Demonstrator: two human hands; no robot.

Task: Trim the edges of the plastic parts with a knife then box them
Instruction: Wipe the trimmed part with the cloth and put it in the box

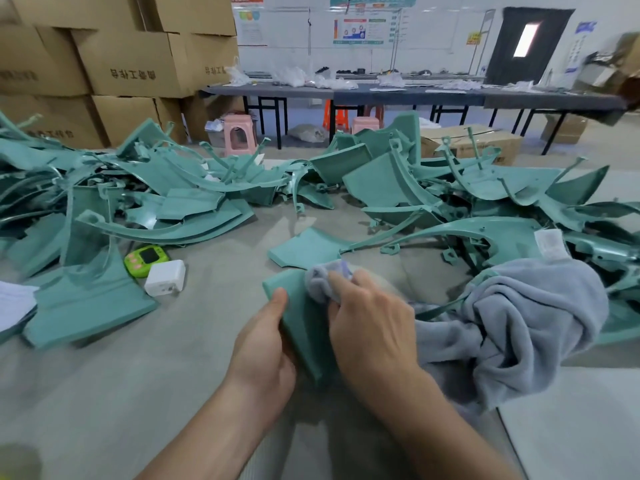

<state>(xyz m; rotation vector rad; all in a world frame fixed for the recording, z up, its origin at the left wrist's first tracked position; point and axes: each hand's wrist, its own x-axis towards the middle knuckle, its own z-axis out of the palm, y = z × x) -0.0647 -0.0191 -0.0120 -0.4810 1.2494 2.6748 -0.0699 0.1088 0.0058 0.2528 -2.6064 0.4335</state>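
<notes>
My left hand [266, 344] grips a teal plastic part [304, 327] by its left edge and holds it tilted above the grey table [138, 375]. My right hand [374, 320] presses a bunched end of a grey cloth [512, 320] against the part's upper face. The rest of the cloth lies heaped to the right. Several more teal plastic parts are piled at the left [104, 209] and at the right [450, 202]. No knife is visible.
A green timer [145, 259] and a white charger block [165, 277] lie left of my hands. Stacked cardboard boxes [121, 64] stand at the back left. A carton [478, 142] sits behind the right pile. Long dark tables [415, 95] and pink stools [239, 133] stand beyond.
</notes>
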